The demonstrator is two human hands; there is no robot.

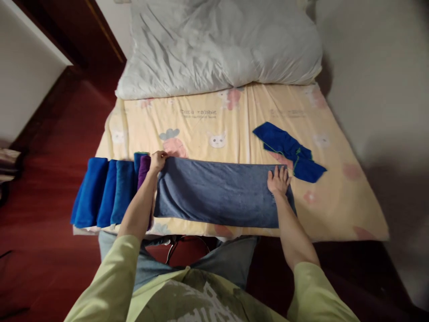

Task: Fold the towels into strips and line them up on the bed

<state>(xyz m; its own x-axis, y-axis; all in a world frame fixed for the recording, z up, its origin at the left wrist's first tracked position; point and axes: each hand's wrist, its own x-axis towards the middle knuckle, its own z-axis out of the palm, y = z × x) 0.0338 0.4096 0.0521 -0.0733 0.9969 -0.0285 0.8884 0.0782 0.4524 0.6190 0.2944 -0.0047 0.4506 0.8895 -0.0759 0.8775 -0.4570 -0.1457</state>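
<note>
A grey-blue towel (217, 192) lies spread as a long rectangle near the front edge of the bed. My left hand (158, 161) pinches its far left corner, fingers closed. Flat on the towel's far right corner rests my right hand (279, 180), its fingers spread. Left of the towel stand several folded cloths in a row: blue ones (92, 192), a teal-blue one (123, 190) and a purple one (144, 169), partly hidden behind my left forearm. A crumpled blue cloth with green edging (284, 145) lies beyond my right hand.
The bed's yellow patterned sheet (201, 123) lies under everything. A bunched white quilt (224, 44) covers the far end. A wall (375, 89) rises on the right, and dark red floor (43, 165) shows on the left.
</note>
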